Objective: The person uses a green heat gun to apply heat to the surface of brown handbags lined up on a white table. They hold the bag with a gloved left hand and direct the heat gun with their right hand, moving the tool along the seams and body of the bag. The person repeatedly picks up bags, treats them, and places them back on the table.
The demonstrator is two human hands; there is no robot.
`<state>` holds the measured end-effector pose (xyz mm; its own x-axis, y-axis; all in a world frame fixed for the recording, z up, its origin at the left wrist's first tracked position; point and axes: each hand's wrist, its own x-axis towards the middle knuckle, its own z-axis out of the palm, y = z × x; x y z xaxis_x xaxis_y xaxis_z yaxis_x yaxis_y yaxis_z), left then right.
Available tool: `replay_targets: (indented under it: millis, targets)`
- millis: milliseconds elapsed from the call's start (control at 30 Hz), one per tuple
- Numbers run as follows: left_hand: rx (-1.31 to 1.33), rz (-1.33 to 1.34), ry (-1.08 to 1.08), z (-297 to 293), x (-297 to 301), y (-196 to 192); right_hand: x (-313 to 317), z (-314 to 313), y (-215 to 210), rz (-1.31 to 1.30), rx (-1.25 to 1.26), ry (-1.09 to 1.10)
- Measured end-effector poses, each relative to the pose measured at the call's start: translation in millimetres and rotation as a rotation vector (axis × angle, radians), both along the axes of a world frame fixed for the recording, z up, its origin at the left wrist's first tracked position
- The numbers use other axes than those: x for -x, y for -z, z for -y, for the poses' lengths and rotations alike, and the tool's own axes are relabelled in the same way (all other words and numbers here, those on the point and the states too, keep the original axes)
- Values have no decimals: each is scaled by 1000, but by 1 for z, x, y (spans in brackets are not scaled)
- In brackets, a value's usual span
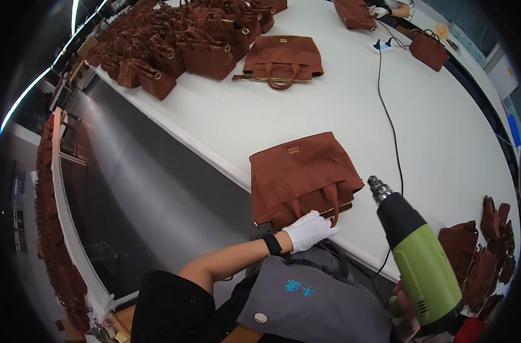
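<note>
A brown handbag (306, 168) lies flat on the white table, its handles and gold zipper edge toward me. My left hand (307, 231), in a white glove, grips the near edge of this bag beside a handle; its fingertips are partly hidden. In my right hand (407, 311), at the lower right, is a green and black heat gun (423, 254) with a metal nozzle. The fingers wrap round its grip, mostly behind the body. The nozzle points up and away, just right of the bag and apart from it.
A second flat handbag (283, 60) lies farther off, next to a pile of brown bags (206, 54). A black cord (391, 123) runs from a white power strip (381, 47). Brown pieces (480, 268) lie at right. At the far edge a co-worker's gloved hand (379, 11) touches a bag.
</note>
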<state>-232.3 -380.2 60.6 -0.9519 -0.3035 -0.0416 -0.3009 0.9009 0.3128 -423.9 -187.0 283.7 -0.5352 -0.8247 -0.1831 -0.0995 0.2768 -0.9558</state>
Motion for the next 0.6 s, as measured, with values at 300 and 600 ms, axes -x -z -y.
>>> replay_targets:
  millis: [300,600]
  targets:
    - [57,-3,-189,-16,-5,29,-22,10,23,-73,-134,-281]
    - [-86,-587,-410,-18,-16,59,-11,59,73,-369,-25,-734]
